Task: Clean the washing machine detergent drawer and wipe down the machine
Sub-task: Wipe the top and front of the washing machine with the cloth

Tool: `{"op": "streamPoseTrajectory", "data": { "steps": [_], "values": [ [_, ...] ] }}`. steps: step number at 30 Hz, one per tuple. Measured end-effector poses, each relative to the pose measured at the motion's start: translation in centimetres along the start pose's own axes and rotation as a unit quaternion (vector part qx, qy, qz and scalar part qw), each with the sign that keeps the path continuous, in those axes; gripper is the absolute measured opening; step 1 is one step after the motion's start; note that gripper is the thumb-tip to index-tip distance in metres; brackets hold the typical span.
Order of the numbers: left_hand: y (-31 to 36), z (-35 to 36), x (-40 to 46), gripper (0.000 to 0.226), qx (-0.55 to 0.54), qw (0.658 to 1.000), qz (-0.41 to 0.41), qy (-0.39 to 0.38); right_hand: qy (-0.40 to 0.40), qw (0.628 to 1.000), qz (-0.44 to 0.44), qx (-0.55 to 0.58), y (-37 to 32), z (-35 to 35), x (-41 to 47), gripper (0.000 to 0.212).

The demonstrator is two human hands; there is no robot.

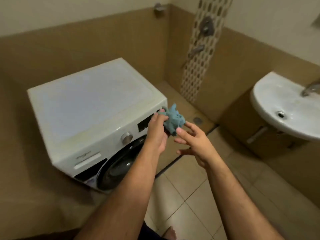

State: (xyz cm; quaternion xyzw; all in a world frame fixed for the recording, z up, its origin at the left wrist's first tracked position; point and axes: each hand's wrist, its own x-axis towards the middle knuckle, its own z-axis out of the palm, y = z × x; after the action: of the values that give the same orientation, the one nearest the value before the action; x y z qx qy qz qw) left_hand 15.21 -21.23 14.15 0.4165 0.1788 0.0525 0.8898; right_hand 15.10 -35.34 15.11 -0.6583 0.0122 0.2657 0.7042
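Note:
A white front-loading washing machine (90, 104) stands against the tan wall, with a dark round door (121, 165), a silver dial (126, 138) and a black display (144, 124). Its detergent drawer (88, 159) at the front left looks closed. My left hand (156, 131) grips a bunched blue-green cloth (174, 121) in front of the machine's right front corner. My right hand (192, 142) hovers just right of the cloth with fingers spread, its fingertips near the cloth's lower edge.
A white wash basin (270, 116) with a tap (310, 87) juts from the right wall above a cabinet. Shower fittings (207, 25) hang on the patterned tile strip. A floor drain (197, 120) sits behind the cloth. Beige floor tiles (187, 196) lie underfoot.

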Motion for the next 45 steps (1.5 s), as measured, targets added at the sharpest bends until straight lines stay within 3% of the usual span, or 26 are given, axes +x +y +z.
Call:
{"op": "streamPoseTrajectory", "data": {
  "steps": [5,13,18,23,26,33,37,43,45],
  "values": [
    [-1.1,7.5,0.4,0.043,0.101,0.991,0.002,-0.084,0.033,0.998,-0.029,0.047,-3.7,-5.0,-1.2,0.037],
    [-2.7,15.8,6.4,0.044,0.19,0.96,-0.03,-0.203,0.138,0.985,-0.067,0.084,-7.8,-12.9,1.8,0.028],
    [-3.9,20.9,11.8,0.045,0.262,0.913,-0.05,-0.309,0.242,0.958,-0.093,0.119,-10.8,-17.8,4.4,0.029],
    [-5.5,25.7,15.8,0.037,0.325,0.843,-0.094,-0.419,0.327,0.925,-0.11,0.158,-12.4,-22.6,5.3,0.034],
    [-7.6,28.4,17.4,0.026,0.327,0.829,-0.138,-0.433,0.366,0.907,-0.115,0.173,-12.6,-25.4,5.5,0.038],
    [-14.4,36.6,19.7,0.022,0.272,0.851,-0.207,-0.398,0.425,0.878,-0.133,0.174,-13.3,-34.2,5.8,0.04],
    [-18.2,41.8,21.0,0.012,0.272,0.848,-0.202,-0.407,0.442,0.873,-0.15,0.145,-14.3,-40.8,6.0,0.045],
    [-23.4,49.9,21.4,0.048,0.28,0.836,-0.219,-0.418,0.44,0.873,-0.181,0.108,-16.4,-50.5,4.4,0.051],
    [-24.8,52.4,21.6,0.044,0.313,0.811,-0.217,-0.444,0.448,0.872,-0.176,0.092,-16.9,-53.5,4.0,0.048]
  ]
}}
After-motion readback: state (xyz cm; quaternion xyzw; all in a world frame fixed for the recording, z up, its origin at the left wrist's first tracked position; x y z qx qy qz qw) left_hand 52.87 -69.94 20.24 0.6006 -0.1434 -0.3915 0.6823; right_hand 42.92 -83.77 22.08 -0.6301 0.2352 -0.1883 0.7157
